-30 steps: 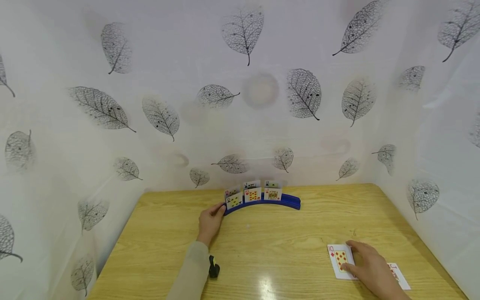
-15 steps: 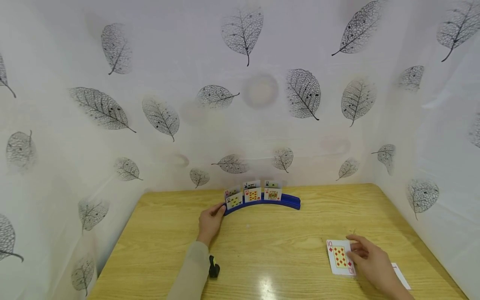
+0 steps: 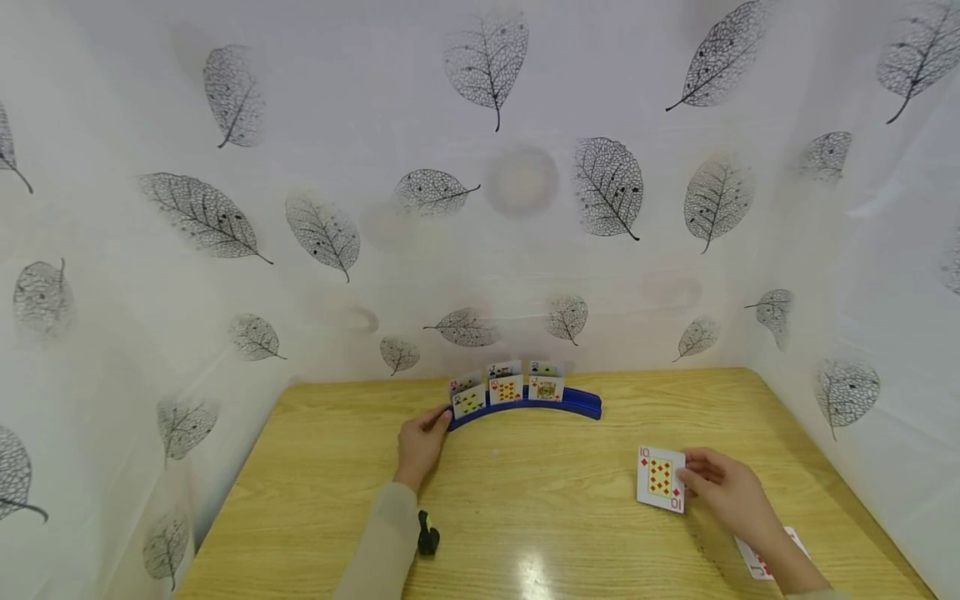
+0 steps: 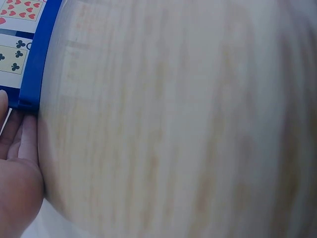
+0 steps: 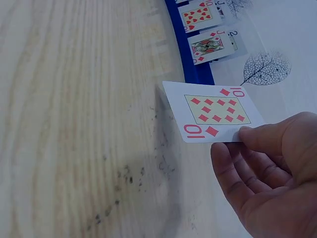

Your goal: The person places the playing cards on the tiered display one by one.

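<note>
My right hand pinches a ten of diamonds playing card by its right edge, thumb on its face, raised over the right part of the table. In the right wrist view the card overlaps the end of the holder. A curved blue card holder stands at the table's back. My left hand grips its left end, with thumb on top and fingers below in the left wrist view. Cards stand in two rows in the holder, among them a ten of hearts and a jack of diamonds in front.
Another card, a jack, lies on the table at the right, partly hidden under my right forearm. A small black object lies beside my left sleeve. A white leaf-print curtain rises behind the wooden table and along both sides.
My right hand has lifted the ten of diamonds off the table and carried it up and left towards the holder, tilting it more upright. The left hand stays on the holder.
</note>
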The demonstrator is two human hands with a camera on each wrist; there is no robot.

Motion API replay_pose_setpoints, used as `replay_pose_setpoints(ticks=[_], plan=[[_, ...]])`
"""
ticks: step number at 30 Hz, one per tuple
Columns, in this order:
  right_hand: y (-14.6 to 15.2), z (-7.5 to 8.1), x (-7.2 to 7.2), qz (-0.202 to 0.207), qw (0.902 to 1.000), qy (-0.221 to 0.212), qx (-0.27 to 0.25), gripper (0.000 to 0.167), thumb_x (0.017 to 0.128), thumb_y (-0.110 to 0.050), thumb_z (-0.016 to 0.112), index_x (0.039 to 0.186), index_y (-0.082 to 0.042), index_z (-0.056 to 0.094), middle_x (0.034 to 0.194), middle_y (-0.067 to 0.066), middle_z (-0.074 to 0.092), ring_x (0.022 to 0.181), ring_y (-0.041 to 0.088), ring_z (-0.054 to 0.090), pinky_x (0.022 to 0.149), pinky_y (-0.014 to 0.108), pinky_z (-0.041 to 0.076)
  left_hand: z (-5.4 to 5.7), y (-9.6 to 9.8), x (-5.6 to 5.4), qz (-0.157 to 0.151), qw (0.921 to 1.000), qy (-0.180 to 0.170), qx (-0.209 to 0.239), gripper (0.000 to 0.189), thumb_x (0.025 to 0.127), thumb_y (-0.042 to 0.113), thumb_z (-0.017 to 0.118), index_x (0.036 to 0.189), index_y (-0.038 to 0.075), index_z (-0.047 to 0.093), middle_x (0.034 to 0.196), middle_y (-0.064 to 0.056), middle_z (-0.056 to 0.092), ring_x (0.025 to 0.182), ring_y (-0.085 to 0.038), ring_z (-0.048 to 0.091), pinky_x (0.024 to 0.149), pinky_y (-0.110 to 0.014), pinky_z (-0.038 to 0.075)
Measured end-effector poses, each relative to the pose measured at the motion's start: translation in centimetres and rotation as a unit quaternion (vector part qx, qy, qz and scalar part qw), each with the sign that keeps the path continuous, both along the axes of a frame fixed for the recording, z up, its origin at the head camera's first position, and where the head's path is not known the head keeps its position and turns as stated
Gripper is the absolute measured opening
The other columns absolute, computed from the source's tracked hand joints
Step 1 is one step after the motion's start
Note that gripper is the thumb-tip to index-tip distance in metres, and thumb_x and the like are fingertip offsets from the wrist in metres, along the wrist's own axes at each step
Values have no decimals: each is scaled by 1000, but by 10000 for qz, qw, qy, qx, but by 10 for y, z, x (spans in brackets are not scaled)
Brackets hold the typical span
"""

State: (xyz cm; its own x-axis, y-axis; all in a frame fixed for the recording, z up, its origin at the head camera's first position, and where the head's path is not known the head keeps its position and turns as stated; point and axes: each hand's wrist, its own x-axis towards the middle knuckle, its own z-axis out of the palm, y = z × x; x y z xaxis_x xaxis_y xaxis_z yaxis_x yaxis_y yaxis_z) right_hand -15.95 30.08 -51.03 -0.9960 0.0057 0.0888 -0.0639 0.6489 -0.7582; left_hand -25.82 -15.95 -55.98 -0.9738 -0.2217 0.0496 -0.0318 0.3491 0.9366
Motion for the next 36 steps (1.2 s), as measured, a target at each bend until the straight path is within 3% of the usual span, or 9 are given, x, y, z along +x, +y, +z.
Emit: replay_pose_setpoints(ticks=[13, 24, 36], plan=[[-18, 11, -20, 52, 9977, 651, 183, 27, 97, -9, 76, 118, 8, 71, 101, 14, 76, 85, -9, 63, 73, 18, 60, 0, -2, 1, -6, 10000, -37, -71, 32, 104, 29, 69, 132, 14, 76, 138, -11, 72, 135, -37, 63, 117, -55, 48], [-32, 14, -40, 21, 9966, 806, 188, 25, 100, -10, 73, 119, 5, 72, 104, 16, 76, 87, -3, 66, 74, 18, 59, 0, 0, 0, -15, 9999, 16, -152, 33, 105, 30, 68, 131, 12, 76, 137, -13, 72, 134, -38, 63, 117, -55, 48], [-47, 20, -68, -66, 9949, 976, 249, 23, 101, -11, 70, 118, 4, 72, 103, 16, 77, 91, 17, 72, 75, 15, 57, 0, -1, 0, -9, 9999, 79, -148, 32, 105, 27, 68, 131, 10, 76, 136, -14, 72, 134, -38, 64, 117, -54, 48]])
